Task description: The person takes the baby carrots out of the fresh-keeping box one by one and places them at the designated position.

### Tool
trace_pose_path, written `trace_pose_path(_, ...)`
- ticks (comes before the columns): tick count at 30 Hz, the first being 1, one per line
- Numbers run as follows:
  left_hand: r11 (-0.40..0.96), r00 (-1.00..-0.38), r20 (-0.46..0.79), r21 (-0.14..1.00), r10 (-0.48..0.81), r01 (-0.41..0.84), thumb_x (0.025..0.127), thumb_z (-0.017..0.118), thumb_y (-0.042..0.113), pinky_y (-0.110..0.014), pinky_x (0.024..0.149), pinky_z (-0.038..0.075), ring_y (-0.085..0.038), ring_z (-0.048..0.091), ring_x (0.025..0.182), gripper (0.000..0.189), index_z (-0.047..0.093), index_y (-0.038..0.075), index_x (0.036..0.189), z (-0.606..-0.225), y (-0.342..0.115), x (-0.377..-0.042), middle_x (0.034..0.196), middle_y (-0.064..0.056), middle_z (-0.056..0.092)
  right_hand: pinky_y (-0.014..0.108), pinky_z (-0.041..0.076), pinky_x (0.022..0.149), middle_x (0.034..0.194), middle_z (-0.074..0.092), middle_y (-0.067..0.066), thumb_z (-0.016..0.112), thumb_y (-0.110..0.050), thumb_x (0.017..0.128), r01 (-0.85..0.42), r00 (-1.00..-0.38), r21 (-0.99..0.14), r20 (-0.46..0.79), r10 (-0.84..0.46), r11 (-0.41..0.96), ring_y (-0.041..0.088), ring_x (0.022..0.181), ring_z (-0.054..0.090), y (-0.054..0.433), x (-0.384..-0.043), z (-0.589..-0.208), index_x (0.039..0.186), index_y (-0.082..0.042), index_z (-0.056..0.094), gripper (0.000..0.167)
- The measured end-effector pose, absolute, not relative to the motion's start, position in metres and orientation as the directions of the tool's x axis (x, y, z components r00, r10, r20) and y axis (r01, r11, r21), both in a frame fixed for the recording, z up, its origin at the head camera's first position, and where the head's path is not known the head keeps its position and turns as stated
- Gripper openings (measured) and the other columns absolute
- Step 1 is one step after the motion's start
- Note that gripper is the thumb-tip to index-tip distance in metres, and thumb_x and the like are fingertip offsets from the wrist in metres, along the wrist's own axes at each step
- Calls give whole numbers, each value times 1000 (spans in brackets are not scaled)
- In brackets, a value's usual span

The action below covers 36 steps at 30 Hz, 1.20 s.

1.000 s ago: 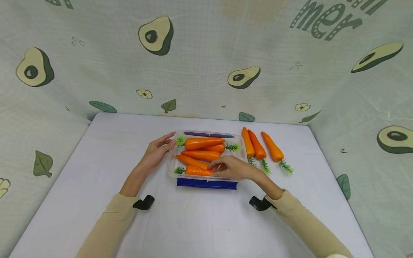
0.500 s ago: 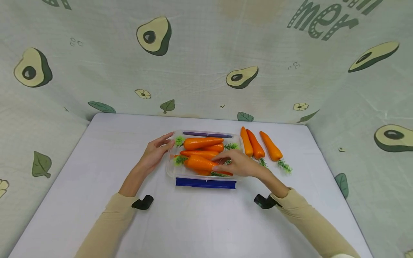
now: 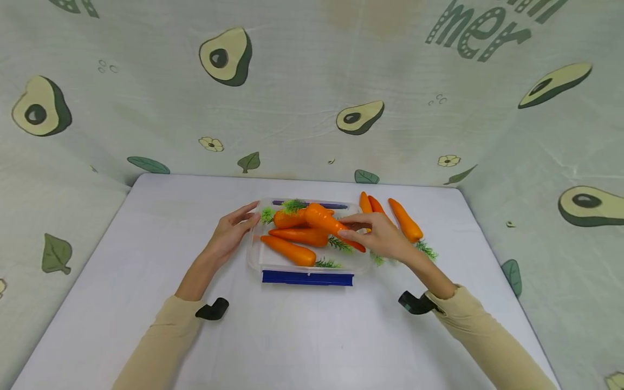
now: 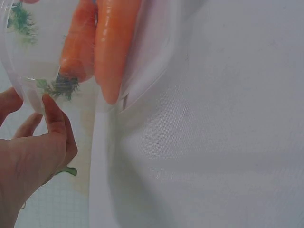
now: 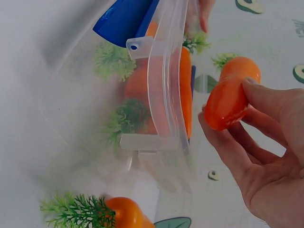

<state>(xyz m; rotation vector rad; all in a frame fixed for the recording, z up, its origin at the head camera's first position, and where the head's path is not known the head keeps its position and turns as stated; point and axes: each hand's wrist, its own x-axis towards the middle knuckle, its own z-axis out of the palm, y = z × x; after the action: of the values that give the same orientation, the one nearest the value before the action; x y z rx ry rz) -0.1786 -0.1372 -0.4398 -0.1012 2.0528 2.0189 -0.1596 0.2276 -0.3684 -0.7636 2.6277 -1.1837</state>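
Leafy-topped carrot [image 3: 325, 218] shifted toward the far side above the clear plastic container [image 3: 350, 261], right hand [image 3: 379, 234] pinching it between fingers, left hand [image 3: 231, 232] with fingers gripping the container's left edge

Carrot [image 3: 323, 218] slants over clear box [image 3: 308, 270]; others [image 3: 290, 251] lie inside.

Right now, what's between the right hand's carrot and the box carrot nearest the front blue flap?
In the head view, another carrot lies between the held carrot and the frontmost carrot.

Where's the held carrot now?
In the head view, the carrot is in the right hand, above the box, its leaves pointing away and left.
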Motion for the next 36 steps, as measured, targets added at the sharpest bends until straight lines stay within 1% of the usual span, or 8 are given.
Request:
trace_pose_path(8, 50, -962, -244, 970, 120, -239, 103, 64, 33, -20, 103, 43, -16, 49, 118, 58, 46, 16, 157, -442, -139, -178, 140, -12, 48, 49, 56, 92, 118, 73, 18, 72, -19, 98, -279, -937, -745, 72, -343, 605, 33, 108, 70, 249, -161, -369, 131, 1, 69, 38)
trace_pose_path(10, 51, -962, -244, 970, 120, -240, 103, 64, 33, -23, 106, 42, -17, 49, 119, 59, 46, 16, 157, -443, -140, -178, 141, -13, 48, 46, 59, 88, 120, 72, 20, 72, -22, 99, -248, -953, -745, 73, -293, 619, 35, 110, 69, 255, -161, -369, 131, 2, 68, 40)
trace_pose_path(13, 56, -961, -251, 968, 113, -246, 103, 65, 33, -30, 110, 40, -18, 48, 120, 59, 46, 17, 157, -444, -140, -178, 141, -13, 48, 31, 59, 84, 124, 70, 21, 73, -26, 99, -210, -971, -744, 83, -225, 634, 36, 114, 68, 263, -162, -370, 131, 1, 68, 43)
trace_pose_path(18, 60, -960, -261, 965, 102, -256, 103, 65, 35, -31, 110, 40, -19, 49, 119, 58, 48, 20, 156, -445, -141, -179, 141, -11, 48, 10, 50, 80, 137, 63, 21, 71, -30, 99, -160, -986, -764, 90, -141, 625, 37, 119, 65, 279, -163, -375, 134, 1, 67, 46)
trace_pose_path(23, 65, -960, -259, 965, 104, -253, 102, 65, 36, -23, 104, 42, -18, 50, 118, 59, 47, 21, 156, -444, -140, -179, 141, -10, 48, 8, 49, 78, 134, 65, 21, 69, -33, 100, -119, -993, -784, 110, -52, 609, 38, 116, 66, 295, -164, -383, 136, 0, 65, 49)
trace_pose_path(28, 55, -961, -256, 966, 104, -251, 102, 66, 36, -23, 104, 42, -18, 50, 117, 60, 47, 18, 156, -444, -139, -179, 140, -10, 48, 6, 49, 76, 129, 67, 23, 68, -35, 101, -83, -991, -800, 130, 38, 594, 39, 117, 63, 309, -164, -389, 137, 0, 64, 50)
trace_pose_path(32, 41, -961, -253, 967, 109, -250, 102, 66, 34, -20, 101, 43, -17, 50, 116, 59, 47, 18, 156, -444, -139, -179, 138, -9, 48, 5, 48, 76, 134, 64, 21, 65, -41, 101, -20, -987, -804, 111, 116, 594, 32, 115, 62, 320, -163, -394, 140, -1, 63, 55)
trace_pose_path(36, 29, -961, -252, 968, 111, -251, 102, 66, 32, -17, 98, 44, -16, 51, 115, 59, 47, 17, 156, -445, -137, -179, 137, -9, 49, 6, 48, 77, 135, 63, 20, 64, -46, 101, 45, -978, -810, 83, 191, 585, 12, 105, 62, 332, -165, -400, 142, -2, 61, 60)
